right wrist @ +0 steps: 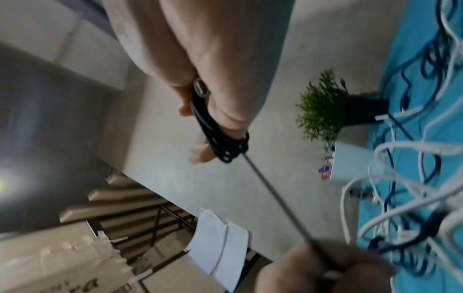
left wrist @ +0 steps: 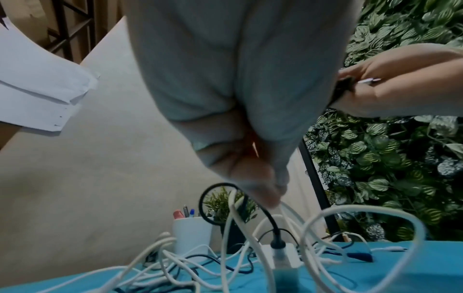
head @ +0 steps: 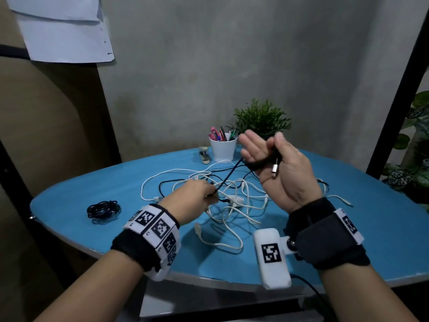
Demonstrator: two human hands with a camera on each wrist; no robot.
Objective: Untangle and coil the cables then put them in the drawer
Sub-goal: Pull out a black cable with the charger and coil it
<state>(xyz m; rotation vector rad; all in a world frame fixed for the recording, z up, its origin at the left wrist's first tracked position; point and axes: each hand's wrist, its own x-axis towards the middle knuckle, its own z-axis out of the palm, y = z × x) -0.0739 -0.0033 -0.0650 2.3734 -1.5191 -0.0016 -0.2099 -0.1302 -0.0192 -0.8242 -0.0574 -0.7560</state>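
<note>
Right grip round black cable coils (plug out), left hand pinching strand

Dim indoor light, blurred wide-angle wrist views

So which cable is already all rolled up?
The black cable coil lying alone at the table's left; the white cables are still one tangled heap.

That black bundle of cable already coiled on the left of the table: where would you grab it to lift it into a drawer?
Take the coiled black cable across one side of its ring, coming straight down from above, thumb outside and fingers through the middle. It lies flat on the blue table, apart from the tangle, so pinching all loops together should keep the coil from springing open.
</note>
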